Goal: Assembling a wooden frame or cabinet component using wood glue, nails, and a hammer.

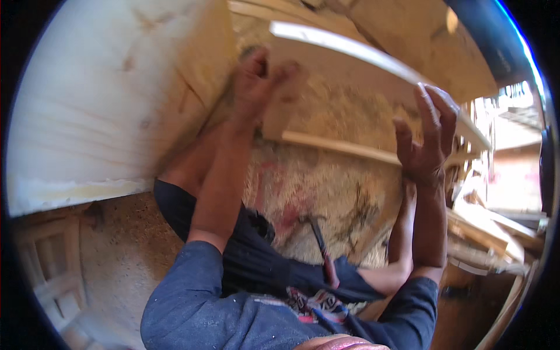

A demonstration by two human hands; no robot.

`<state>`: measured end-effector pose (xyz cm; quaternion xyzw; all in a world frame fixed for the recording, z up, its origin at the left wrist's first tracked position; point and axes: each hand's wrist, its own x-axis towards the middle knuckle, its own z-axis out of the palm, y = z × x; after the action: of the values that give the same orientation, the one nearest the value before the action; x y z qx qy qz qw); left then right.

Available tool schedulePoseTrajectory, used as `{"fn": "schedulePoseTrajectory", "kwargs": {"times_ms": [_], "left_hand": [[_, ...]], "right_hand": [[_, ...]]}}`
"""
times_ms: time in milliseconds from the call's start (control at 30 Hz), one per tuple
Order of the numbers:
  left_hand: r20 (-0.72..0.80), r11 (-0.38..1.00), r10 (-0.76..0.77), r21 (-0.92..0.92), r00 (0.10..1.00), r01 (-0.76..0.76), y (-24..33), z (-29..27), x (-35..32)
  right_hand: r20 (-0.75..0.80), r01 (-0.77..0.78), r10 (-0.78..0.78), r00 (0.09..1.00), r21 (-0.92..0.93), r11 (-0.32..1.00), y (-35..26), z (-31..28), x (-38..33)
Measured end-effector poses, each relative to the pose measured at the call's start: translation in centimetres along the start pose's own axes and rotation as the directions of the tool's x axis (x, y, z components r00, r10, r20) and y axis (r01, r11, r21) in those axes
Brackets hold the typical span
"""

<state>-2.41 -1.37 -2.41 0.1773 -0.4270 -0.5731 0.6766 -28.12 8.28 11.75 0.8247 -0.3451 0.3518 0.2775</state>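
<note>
Board: Brown flat wooden board with a pale edge (344, 64), stretching from twelve to two o'clock; it seems set on edge, likely so its long rim faces up.
Strip: narrow pale wooden strip (344, 149) at two o'clock, roughly parallel to the board, as if marking the near side.
Left hand: the left hand (256, 84), just shy of twelve, has its fingers partly curled; blur means I can't tell whether they grip anything.
Right hand: at half past two, the right hand (429, 137) has fingers spread, gripping nothing; whether they brush the board's edge, I can't say.
Panel: large pale knotty wooden panel (99, 105) at ten o'clock, beside the left arm.
Hammer: dark-headed, red-gripped hammer (330, 269) at five o'clock, handle against the dark shorts, probably parked there for easy reach.
</note>
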Motion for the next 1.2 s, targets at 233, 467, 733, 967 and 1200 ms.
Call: {"fn": "schedulePoseTrajectory", "kwargs": {"times_ms": [233, 467, 733, 967, 1200], "left_hand": [[0.019, 0.957, -0.27, -0.107, 0.963, 0.271, 3.8, 1.1, -0.2], [0.006, 0.994, 0.058, 0.097, 0.998, -0.058, -0.8, -3.6, 3.8], [0.06, 0.958, 0.097, 0.267, 0.993, -0.11, 1.2, -3.5, 3.8], [0.018, 0.731, 0.111, 0.676, 0.994, -0.094, 0.0, -3.3, 3.6], [-0.097, 0.899, 0.122, 0.432, 0.988, -0.069, 1.6, -0.4, 2.3]], "right_hand": [[0.525, -0.652, 0.678, 0.515, -0.274, 0.707, 3.4, -3.2, -22.6], [0.628, -0.858, 0.772, -0.099, -0.447, 0.254, -2.0, -3.9, -38.7], [0.592, -0.788, 0.783, -0.193, -0.569, 0.236, -4.0, 2.5, -39.1], [0.747, -0.953, 0.6, -0.287, -0.284, -0.102, -0.1, -0.2, -40.2], [0.855, -0.854, 0.518, -0.018, 0.256, -0.452, -0.5, -2.0, -25.4]]}}
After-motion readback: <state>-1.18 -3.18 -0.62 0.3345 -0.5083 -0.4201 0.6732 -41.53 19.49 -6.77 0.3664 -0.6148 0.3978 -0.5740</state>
